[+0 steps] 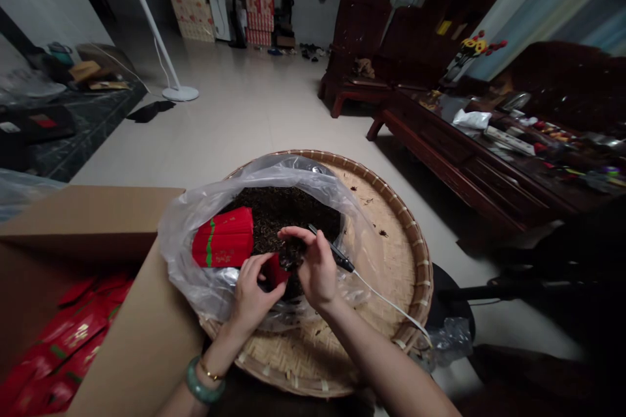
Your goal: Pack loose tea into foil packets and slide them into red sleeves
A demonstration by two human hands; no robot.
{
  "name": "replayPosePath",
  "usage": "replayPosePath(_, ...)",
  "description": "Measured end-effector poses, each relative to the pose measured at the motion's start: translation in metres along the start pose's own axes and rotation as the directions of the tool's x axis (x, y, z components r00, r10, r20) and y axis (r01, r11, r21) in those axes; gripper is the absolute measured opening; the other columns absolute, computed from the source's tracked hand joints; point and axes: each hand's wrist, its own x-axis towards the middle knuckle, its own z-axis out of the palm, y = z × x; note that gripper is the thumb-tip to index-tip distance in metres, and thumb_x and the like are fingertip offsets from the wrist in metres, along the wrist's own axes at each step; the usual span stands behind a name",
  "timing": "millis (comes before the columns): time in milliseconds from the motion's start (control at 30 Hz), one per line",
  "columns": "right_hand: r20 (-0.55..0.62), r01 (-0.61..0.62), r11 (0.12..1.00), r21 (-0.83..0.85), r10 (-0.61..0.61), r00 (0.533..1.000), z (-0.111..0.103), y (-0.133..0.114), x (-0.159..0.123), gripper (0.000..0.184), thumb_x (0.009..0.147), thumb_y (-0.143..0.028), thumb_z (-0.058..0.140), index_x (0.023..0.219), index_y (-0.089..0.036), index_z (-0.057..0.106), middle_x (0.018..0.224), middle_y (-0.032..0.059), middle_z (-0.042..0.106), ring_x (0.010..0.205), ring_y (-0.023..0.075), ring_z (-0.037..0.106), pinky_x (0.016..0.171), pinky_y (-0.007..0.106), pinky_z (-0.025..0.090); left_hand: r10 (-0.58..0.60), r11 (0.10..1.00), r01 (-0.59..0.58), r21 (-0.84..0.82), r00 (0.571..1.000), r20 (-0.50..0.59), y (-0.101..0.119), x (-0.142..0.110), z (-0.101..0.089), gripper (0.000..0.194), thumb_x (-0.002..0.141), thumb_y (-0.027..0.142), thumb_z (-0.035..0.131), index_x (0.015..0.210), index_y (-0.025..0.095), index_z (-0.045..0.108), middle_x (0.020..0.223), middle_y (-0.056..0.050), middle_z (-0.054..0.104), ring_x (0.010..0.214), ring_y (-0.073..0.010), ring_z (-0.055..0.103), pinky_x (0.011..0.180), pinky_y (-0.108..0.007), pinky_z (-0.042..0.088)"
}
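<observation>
My left hand [252, 296] holds a small red packet [275, 268] with its open mouth turned toward the right hand. My right hand [317, 273] is cupped around a clump of dark dried tea leaves [292, 251] at the packet's mouth. Below both hands a large clear plastic bag [178, 264] lies open, full of loose tea leaves [276, 201]. A bundle of flat red packets [229, 239] rests on the leaves at the left. Just behind my right hand lies a black pen-shaped tool [338, 255] with a white cable, partly hidden by my fingers.
The bag stands on a round woven bamboo tray [398, 254] with a raised rim. At left is an open cardboard box [134, 326] with several red packets [68, 345] inside. A dark wooden table [440, 143] and a white fan [180, 92] stand farther off.
</observation>
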Motion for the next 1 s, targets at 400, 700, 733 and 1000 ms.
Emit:
replayPosePath(400,0.449,0.152,0.838,-0.524,0.12,0.885,-0.018,-0.016,-0.009,0.058,0.091,-0.062,0.022,0.128,-0.028,0.053,0.13,0.0041,0.056,0.131,0.0233,0.038,0.112,0.051,0.005,-0.02,1.0,0.02,-0.012,0.999,0.03,-0.008,-0.001,0.001,0.038,0.069,0.022,0.066,0.105,0.019,0.054,0.095,-0.006,0.06,0.08,-0.0193,0.059,0.061,-0.029,0.053)
replayPosePath(700,0.314,0.316,0.531,-0.786,-0.097,0.944,-0.05,-0.024,0.021,0.024,0.086,-0.032,0.05,0.096,-0.021,0.068,0.101,0.007,0.067,0.098,0.0194,0.061,0.09,0.036,0.046,0.119,0.961,-0.161,0.223,0.974,0.19,0.007,0.018,-0.021,0.051,0.071,0.029,0.068,0.118,0.017,0.051,0.11,-0.011,0.058,0.101,-0.0261,0.055,0.088,-0.042,0.048)
replayPosePath(733,0.323,0.321,0.508,-0.8,-0.088,0.942,-0.052,-0.023,0.022,0.022,0.086,-0.029,0.05,0.096,-0.02,0.068,0.1,0.0069,0.068,0.096,0.019,0.062,0.087,0.035,0.048,0.133,0.94,-0.204,0.275,0.958,0.254,0.012,0.028,-0.027,0.043,0.074,0.029,0.066,0.114,0.017,0.054,0.106,-0.01,0.06,0.098,-0.0254,0.056,0.086,-0.041,0.049)
replayPosePath(1000,0.596,0.628,0.24,-0.74,-0.2,0.778,-0.022,-0.038,0.01,0.041,0.095,-0.025,0.033,0.132,-0.015,0.047,0.139,0.012,0.046,0.132,0.0207,0.038,0.109,0.044,0.034,0.049,0.773,-0.266,0.576,0.93,0.363,0.033,0.106,-0.042,0.04,0.088,0.023,0.04,0.121,0.002,0.051,0.125,-0.024,0.054,0.122,-0.0335,0.046,0.096,-0.047,0.041)
